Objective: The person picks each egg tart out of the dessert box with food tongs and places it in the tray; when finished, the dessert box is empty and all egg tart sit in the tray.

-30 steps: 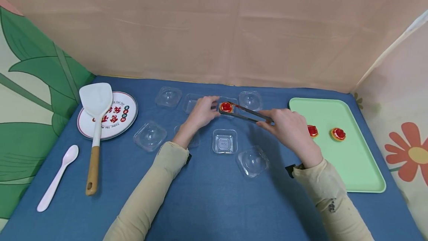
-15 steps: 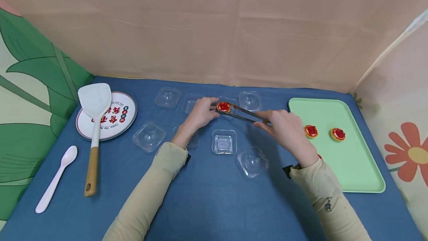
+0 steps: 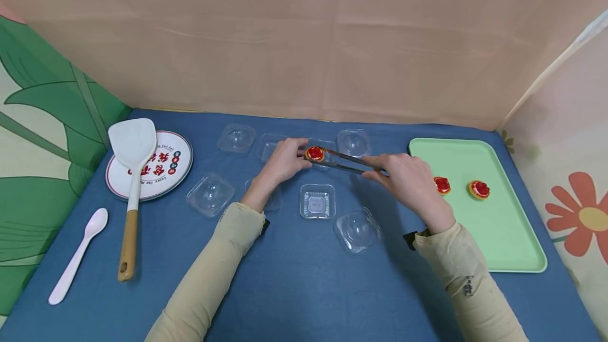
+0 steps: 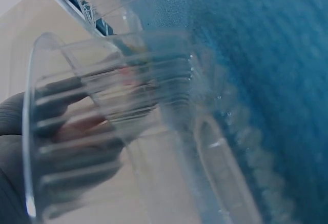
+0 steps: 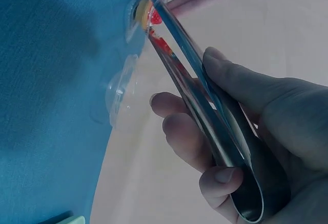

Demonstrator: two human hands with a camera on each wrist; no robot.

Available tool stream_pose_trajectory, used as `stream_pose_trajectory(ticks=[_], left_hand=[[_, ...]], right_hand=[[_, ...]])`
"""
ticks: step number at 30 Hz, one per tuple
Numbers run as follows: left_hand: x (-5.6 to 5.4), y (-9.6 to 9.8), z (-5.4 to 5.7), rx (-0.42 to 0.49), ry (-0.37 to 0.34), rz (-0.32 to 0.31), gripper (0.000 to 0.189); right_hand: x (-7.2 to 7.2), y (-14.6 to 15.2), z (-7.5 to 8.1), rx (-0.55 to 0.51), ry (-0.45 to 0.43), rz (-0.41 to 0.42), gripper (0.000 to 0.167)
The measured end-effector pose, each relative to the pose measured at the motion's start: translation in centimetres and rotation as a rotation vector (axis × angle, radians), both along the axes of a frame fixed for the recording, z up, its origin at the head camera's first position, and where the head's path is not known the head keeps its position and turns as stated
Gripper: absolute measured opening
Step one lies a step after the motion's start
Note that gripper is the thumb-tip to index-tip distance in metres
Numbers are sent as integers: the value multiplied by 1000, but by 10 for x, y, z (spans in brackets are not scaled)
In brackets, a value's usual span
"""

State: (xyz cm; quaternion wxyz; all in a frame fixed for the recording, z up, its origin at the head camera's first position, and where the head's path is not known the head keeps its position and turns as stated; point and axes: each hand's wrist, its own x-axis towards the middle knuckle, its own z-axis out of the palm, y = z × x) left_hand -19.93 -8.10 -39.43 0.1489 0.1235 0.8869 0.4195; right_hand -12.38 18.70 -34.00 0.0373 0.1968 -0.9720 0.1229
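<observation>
My right hand grips dark metal tongs, its thumb and fingers on opposite sides of the arms. At the tips sits a small round tart with a red topping, at a clear plastic container in the back row. Whether the tart touches the bottom cannot be told. My left hand is at that container's left edge, fingers stretched toward it; contact is hard to make out. In the left wrist view, a ribbed clear container covers part of the left hand. The right wrist view shows the tart between the tong tips.
Several other clear containers stand around the hands. On the right lies a green tray with tarts on it. To the left are a plate, a white spatula with a wooden handle and a white spoon.
The tongs and the tart have shifted slightly left, closer to the left hand's fingers. The left hand has stayed nearly in place.
</observation>
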Motion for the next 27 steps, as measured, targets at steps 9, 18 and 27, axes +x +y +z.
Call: stream_pose_trajectory(ticks=[9,18,27], left_hand=[[1,0,-1,-18,3,-2,65],[2,0,1,-16,-7,-5,64],[1,0,1,-15,-7,-13,65]], right_hand=[[0,2,-4,12,14,-5,42],[0,4,-2,23,4,-13,40],[1,7,-1,21,13,-17,39]])
